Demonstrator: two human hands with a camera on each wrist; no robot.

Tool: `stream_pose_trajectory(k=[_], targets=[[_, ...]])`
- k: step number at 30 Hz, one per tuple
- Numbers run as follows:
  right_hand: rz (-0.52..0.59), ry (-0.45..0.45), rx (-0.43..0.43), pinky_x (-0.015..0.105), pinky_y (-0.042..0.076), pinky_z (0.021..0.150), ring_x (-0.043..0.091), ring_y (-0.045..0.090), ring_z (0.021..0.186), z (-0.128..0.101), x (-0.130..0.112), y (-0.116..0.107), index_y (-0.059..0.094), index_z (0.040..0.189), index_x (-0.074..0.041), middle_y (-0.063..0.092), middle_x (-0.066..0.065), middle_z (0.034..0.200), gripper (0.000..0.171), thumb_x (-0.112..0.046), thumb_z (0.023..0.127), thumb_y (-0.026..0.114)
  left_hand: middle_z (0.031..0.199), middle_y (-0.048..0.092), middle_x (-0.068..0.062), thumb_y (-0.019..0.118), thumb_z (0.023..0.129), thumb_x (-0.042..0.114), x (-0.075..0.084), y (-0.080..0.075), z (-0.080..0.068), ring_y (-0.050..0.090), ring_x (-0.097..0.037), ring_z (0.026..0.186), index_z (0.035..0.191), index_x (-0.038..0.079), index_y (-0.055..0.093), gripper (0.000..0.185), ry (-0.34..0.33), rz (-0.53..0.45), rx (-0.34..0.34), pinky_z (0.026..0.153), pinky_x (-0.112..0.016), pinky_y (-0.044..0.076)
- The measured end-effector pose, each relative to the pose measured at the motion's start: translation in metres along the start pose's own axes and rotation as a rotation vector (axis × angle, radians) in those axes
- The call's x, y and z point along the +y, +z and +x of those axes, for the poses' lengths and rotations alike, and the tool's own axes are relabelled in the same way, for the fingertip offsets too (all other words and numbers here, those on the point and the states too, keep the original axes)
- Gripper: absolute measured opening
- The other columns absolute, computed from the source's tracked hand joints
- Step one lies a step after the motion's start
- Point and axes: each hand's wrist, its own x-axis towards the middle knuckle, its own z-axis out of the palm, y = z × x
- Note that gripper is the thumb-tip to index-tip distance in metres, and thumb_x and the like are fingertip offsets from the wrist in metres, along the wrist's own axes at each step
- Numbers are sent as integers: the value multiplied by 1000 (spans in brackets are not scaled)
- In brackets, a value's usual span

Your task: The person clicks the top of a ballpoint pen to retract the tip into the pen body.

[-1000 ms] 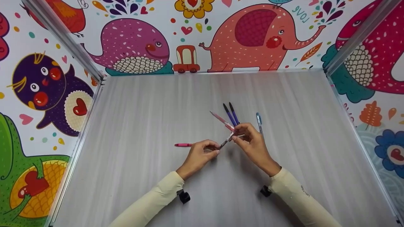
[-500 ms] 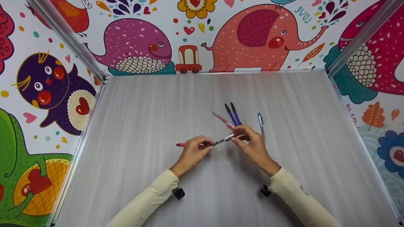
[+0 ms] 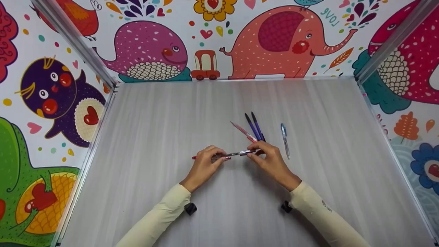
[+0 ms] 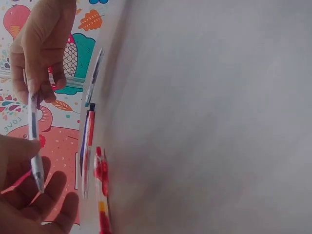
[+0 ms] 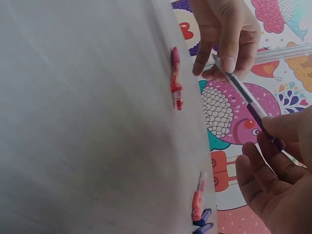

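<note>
The clear-barrelled pen [image 3: 239,153] sits just above the middle of the grey table [image 3: 154,137], roughly level, spanning the gap between my two hands. My left hand [image 3: 205,164] pinches its tip end between thumb and fingertips; the right wrist view confirms the fingers closed on the barrel there. My right hand [image 3: 269,161] grips the other end, thumb and forefinger curled round the dark section near the cap. Both grips are narrow and closed on this one pen.

Behind my left hand a pink pen [image 3: 194,157] lies flat on the table, mostly hidden by my fingers. Just beyond my right hand lie a red pen [image 3: 241,130] and two purple pens [image 3: 254,125], fanned close together. A light blue pen [image 3: 284,135] lies apart, to their right. Cartoon-animal walls [image 3: 274,37] enclose the table on three sides.
</note>
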Motion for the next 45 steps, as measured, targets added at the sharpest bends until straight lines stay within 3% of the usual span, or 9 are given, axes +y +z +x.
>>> stream_pose_trajectory(k=[12,21,45], targets=[[-53,-31,-38,46,66,84,26,74,99,1,9,8,75,112,1,77,9,109,20,8,94,82,105,75,-2,82,98,2,-11,-5,-3,73,-18,103,108,6,81,11,32,71,28,88,-33,63],[-142,-75,-85,41,66,84,23,74,98,5,13,13,75,111,-1,76,8,108,22,7,93,83,104,75,-4,84,96,1,-18,-10,-4,72,-22,100,105,4,80,10,96,138,66,86,-40,63],[-201,-80,-135,38,63,87,19,70,98,16,25,32,77,112,-3,75,6,107,19,5,96,83,105,75,-5,83,96,-2,-37,-18,-6,69,-20,102,107,4,79,13,72,237,72,87,-38,60]])
